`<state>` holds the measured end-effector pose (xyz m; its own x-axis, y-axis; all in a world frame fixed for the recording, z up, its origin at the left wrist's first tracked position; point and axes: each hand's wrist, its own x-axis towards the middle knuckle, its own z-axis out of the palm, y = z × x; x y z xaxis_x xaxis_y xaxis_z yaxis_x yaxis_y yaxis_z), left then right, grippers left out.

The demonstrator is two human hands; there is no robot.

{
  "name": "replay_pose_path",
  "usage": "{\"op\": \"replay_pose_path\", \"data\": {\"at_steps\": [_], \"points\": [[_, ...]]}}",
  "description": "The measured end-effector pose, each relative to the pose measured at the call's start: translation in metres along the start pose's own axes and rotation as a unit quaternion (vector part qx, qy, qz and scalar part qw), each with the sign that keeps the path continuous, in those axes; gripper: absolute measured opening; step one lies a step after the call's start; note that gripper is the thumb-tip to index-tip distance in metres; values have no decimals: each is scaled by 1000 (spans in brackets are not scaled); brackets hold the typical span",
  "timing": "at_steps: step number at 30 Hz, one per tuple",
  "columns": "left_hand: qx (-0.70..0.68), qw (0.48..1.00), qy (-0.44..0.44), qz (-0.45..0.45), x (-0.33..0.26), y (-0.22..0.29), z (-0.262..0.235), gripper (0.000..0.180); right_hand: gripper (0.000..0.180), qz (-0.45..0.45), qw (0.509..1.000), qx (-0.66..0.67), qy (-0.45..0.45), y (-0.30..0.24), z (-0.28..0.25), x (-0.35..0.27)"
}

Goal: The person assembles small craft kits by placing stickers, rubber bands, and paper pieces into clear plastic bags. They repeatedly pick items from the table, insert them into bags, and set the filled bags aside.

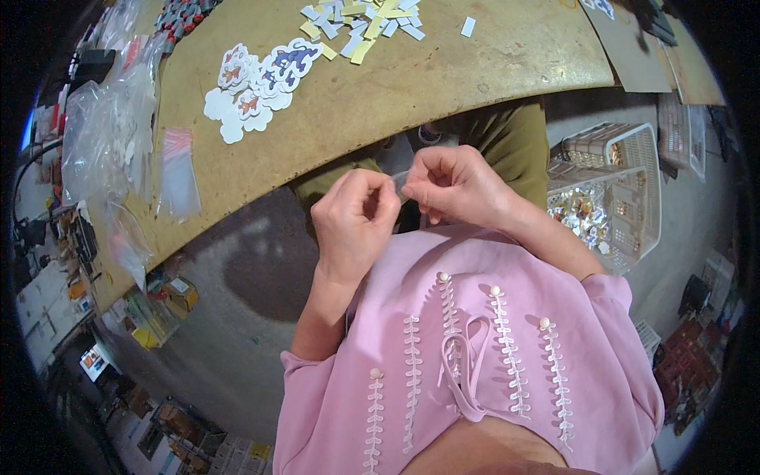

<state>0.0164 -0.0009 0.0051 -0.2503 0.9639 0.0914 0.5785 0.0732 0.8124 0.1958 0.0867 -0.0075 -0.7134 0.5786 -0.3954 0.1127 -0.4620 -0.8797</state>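
Over my lap, just off the table's near edge, my left hand and my right hand come close together, both in a pinch. A thin, whitish see-through piece of plastic shows between the fingertips. Most of it is hidden by the fingers, and its exact kind is not clear. Beyond my hands, a loose pile of white-edged paper cut-outs with orange and dark blue printed figures lies on the table. Farther back, small yellow and pale blue slips are heaped, with one pale slip apart from them.
The yellowish table curves across in front of me. Flat clear bags with pink-red top strips lie at its left, beside larger crumpled plastic bags. On the right, a white plastic basket holds many small shiny packets.
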Motion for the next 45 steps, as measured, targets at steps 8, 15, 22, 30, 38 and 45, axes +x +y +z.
{"op": "replay_pose_path", "data": {"at_steps": [8,15,22,30,38,45], "points": [[120,968,-33,217,2,-14,-9,18,29,67,996,-43,39,-7,1,-3],[72,972,-86,205,0,-18,-26,10,23,-341,860,-361,115,-19,4,-5],[25,960,-167,222,2,-10,-55,14,25,-333,789,-512,-68,-28,-5,-14],[73,980,-10,186,82,-8,-48,14,25,-319,827,-461,-42,-3,-14,-21],[325,929,82,155,141,-19,-42,35,22,-344,803,-485,35,13,-25,-29],[292,943,52,151,113,-54,-66,37,26,-325,808,-489,35,18,-37,-29]]}}
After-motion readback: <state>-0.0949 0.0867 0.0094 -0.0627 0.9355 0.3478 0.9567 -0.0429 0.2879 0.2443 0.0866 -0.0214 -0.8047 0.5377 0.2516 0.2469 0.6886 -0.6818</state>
